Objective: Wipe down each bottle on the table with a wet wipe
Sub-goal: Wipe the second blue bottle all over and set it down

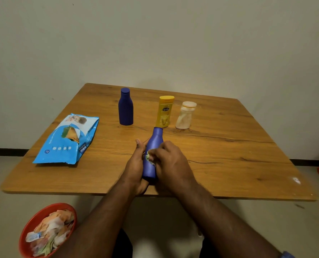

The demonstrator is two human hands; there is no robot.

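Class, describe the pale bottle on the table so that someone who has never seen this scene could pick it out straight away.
Start at the wooden table and look along its far side, where three bottles stand upright in a row. The pale bottle is at the right end, just right of the yellow bottle. Unlike the yellow one and the dark blue bottle, it is cream-coloured with a wide, round, pale cap.

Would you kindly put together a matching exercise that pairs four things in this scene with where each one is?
Things:
1. dark blue bottle
2. wet wipe pack
3. red bowl
4. purple bottle

Places:
A. below the table's near edge, full of used wipes
B. held tilted between the left hand and right hand
C. upright, far side of the table
D. lying flat at the table's left

Pairs: 1-C, 2-D, 3-A, 4-B
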